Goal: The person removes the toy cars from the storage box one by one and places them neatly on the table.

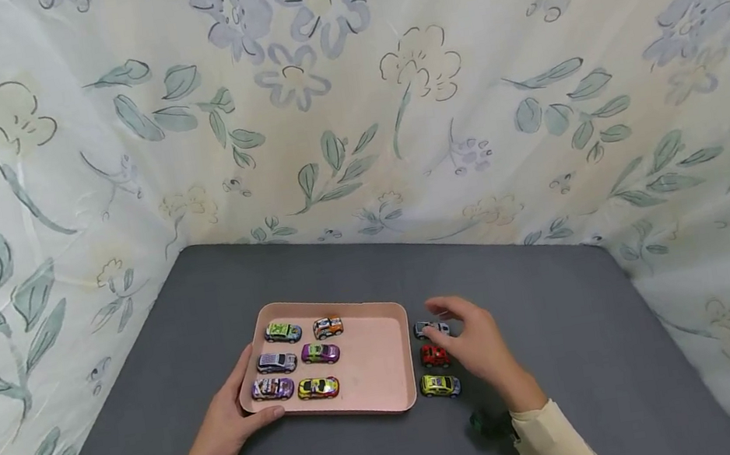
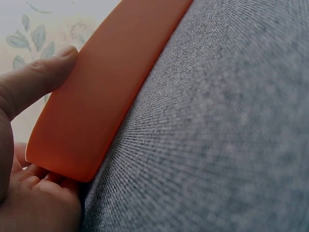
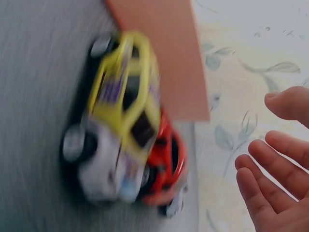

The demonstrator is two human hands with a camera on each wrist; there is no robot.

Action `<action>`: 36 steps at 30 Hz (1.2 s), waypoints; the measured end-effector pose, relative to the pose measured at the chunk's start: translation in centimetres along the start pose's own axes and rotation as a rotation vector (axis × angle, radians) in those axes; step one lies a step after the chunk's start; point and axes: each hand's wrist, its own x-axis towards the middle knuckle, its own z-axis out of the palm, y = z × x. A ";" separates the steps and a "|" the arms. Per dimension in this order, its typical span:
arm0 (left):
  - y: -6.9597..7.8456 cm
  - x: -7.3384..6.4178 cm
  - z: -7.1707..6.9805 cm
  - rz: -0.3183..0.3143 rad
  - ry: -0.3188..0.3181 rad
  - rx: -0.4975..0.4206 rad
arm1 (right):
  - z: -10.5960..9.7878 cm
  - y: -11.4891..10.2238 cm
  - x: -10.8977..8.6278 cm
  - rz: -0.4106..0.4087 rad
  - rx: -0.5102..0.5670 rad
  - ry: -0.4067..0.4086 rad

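Observation:
A pink tray (image 1: 374, 360) lies on the dark grey table with several toy cars inside its left half, among them a green one (image 1: 283, 332) and a purple one (image 1: 320, 354). My left hand (image 1: 229, 417) holds the tray's near left corner; in the left wrist view the thumb (image 2: 60, 60) lies against the tray's wall (image 2: 104, 92). My right hand (image 1: 469, 334) hovers beside the tray, thumb and fingers spread apart, partly over a grey toy car (image 1: 428, 328). Below that car stand a red one (image 1: 434, 355) and a yellow one (image 1: 440, 385), outside the tray.
The tray's right half is bare pink surface. A floral cloth (image 1: 335, 122) hangs behind and along the sides of the grey table (image 1: 568, 354). A dark object, partly hidden, shows near my right wrist (image 1: 489, 423).

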 end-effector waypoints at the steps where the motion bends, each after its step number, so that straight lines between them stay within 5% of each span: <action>1: 0.0 -0.1 0.0 -0.009 0.001 -0.005 | 0.2 -0.4 -0.2 -0.002 0.013 0.003; 11: 0.2 -0.7 0.3 -0.030 -0.007 -0.049 | 3.0 -4.0 -1.7 -0.036 0.154 0.025; 22: 0.1 -0.2 0.3 -0.043 -0.005 -0.074 | 6.4 -6.9 -1.1 -0.069 0.290 -0.013; 36: 0.4 -0.2 0.1 -0.077 -0.016 -0.147 | 9.5 -9.0 -0.7 -0.047 0.333 -0.083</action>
